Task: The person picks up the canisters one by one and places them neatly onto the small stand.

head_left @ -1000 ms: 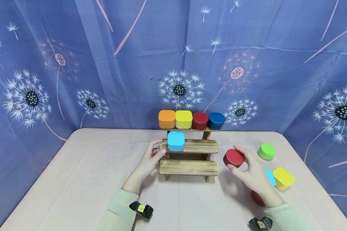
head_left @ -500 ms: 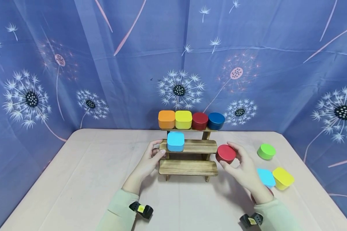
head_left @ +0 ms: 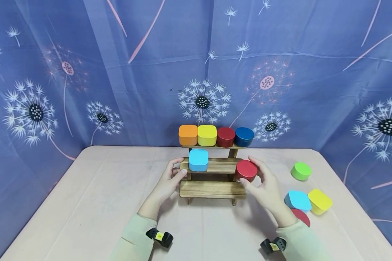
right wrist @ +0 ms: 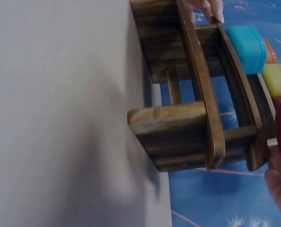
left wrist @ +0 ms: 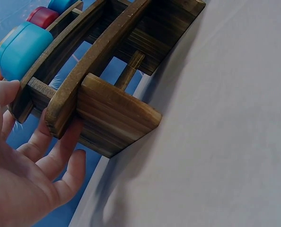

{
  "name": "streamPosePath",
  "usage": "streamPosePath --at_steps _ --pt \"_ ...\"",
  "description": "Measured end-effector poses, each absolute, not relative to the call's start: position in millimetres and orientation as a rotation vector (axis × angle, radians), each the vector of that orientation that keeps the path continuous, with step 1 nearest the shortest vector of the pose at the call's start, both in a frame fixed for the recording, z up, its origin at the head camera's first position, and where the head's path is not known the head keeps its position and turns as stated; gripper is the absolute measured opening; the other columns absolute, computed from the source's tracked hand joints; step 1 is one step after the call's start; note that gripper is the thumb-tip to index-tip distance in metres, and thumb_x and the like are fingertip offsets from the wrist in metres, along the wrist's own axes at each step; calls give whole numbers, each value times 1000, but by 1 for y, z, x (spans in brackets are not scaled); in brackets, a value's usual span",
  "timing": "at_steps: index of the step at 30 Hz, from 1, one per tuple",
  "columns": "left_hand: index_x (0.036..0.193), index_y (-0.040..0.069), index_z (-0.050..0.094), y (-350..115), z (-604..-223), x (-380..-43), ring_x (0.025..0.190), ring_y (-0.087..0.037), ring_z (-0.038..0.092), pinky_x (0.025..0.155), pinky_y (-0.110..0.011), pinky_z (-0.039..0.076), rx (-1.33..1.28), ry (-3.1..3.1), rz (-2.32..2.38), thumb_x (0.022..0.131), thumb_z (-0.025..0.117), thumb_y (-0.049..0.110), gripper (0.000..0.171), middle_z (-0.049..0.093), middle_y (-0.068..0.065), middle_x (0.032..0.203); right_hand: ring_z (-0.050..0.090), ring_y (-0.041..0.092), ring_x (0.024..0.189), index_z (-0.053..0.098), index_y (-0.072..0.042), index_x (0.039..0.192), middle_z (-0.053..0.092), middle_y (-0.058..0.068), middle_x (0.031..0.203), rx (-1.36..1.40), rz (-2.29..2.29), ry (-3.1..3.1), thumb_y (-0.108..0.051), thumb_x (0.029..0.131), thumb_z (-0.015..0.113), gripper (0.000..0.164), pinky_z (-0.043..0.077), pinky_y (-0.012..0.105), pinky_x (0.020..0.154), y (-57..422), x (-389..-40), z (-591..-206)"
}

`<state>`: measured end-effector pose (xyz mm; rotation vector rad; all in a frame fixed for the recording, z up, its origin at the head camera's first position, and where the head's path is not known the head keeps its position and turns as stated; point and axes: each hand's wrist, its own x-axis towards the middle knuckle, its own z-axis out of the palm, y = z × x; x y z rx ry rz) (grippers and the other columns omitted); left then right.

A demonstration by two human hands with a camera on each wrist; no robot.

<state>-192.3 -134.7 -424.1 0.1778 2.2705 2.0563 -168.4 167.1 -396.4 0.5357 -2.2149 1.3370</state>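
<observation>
A three-step wooden shelf (head_left: 212,189) stands mid-table. My left hand (head_left: 170,181) grips the left end of its middle step, thumb in front; in the left wrist view the fingers (left wrist: 62,153) curl beneath the wood. My right hand (head_left: 264,186) pinches a round red tin (head_left: 246,170) at the right end of the middle step; whether the tin touches the wood, I cannot tell. A light blue square tin (head_left: 198,160) sits on that step's left part. Along the top step stand orange (head_left: 188,135), yellow (head_left: 207,135), dark red (head_left: 226,137) and dark blue (head_left: 244,136) tins.
On the table right of the shelf lie a green round tin (head_left: 301,171), a light blue tin (head_left: 298,201), a yellow tin (head_left: 319,201) and a red tin (head_left: 301,216), partly behind my right forearm. A blue dandelion-print curtain (head_left: 143,90) hangs behind the table.
My right hand has carried the red tin leftward and slightly up to the middle step's right end. More of the light blue and red tins behind the forearm shows. My left hand stays put.
</observation>
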Motion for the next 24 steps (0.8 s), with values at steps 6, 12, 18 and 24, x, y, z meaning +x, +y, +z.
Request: streamPosePath --at_steps 6,12,18,24 --pt "138 21 38 -134 -423 -192 94 -24 62 69 -30 44 172 2274 2046 97 52 18 43 60 -16 100 52 -14 100 45 -3 137 61 20 119 493 1382 -2215 5 73 75 71 39 4 86 158 -168 -394" --pt "137 22 39 -134 -425 -193 94 -24 62 69 -30 45 175 2269 2057 97 52 18 42 60 -16 99 52 -14 98 44 10 128 60 26 110 463 1461 -2163 14 70 72 64 39 4 86 144 -158 -376" --pt "137 22 39 -134 -427 -194 94 -23 62 76 -33 50 168 2252 2070 98 51 17 41 60 -14 99 54 -11 98 47 8 129 61 25 111 485 1511 -2104 15 71 70 63 40 6 87 139 -163 -380" --pt "137 21 38 -134 -426 -193 94 -23 62 76 -32 49 175 2265 2066 97 51 17 42 61 -15 99 56 -8 104 47 2 134 60 25 116 556 1516 -2052 12 74 70 65 42 7 85 140 -173 -392"
